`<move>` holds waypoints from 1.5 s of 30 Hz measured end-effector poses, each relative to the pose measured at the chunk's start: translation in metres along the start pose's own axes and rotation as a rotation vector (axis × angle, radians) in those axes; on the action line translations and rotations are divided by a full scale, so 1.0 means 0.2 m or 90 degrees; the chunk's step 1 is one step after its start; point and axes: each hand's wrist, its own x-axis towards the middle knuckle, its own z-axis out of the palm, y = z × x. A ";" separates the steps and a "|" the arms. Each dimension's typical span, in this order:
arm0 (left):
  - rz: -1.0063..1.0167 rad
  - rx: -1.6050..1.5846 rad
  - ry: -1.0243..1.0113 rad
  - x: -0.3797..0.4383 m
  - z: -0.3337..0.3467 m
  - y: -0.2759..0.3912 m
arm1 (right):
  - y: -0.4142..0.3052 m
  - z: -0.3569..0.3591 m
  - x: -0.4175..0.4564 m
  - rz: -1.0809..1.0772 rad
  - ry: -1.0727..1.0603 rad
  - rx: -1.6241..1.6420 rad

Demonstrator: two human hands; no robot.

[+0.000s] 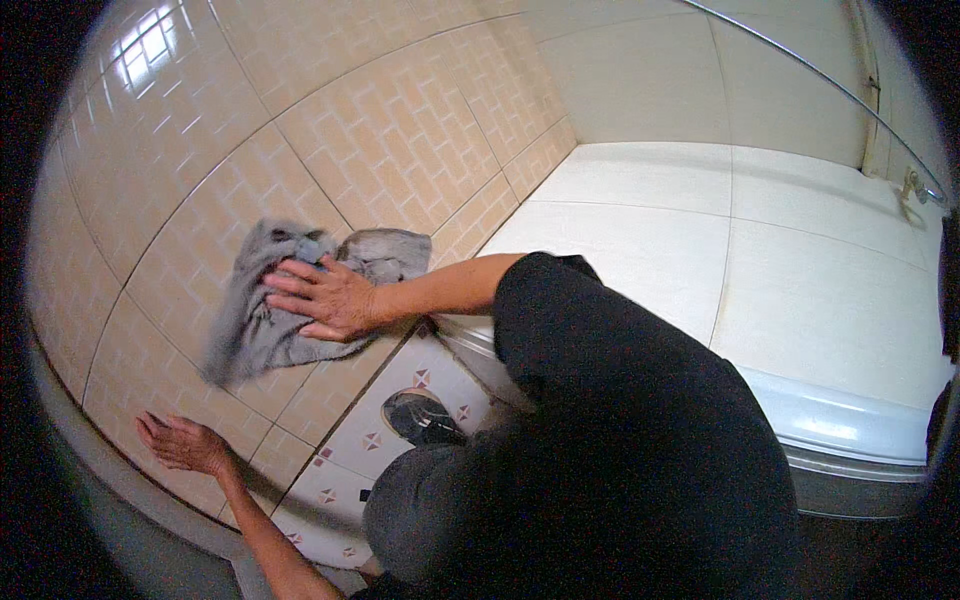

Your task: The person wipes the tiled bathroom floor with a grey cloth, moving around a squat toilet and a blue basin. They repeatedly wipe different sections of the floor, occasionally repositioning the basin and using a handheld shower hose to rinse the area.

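A crumpled grey cloth (247, 315) lies spread against the tan brick-patterned wall tiles (405, 112). My right hand (322, 300) presses flat on the cloth with its fingers spread, and part of the cloth hangs loose past the wrist. The cloth's left edge is blurred. Lower and to the left, my left hand (182, 444) is held by the lower wall tiles, its fingers loosely bent and holding nothing. Whether it touches the tiles I cannot tell.
Below the wall is a white patterned tile floor (397, 442) with a dark shoe (424, 416) on it. At right, a glossy white rim (832, 420) borders a pale tiled surface (810, 300). A thin metal bar or hose (810, 67) crosses the upper right.
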 end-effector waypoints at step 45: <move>0.022 -0.090 0.009 0.10 -0.04 0.00 | -0.51 0.29 -0.20 0.054 0.011 -0.118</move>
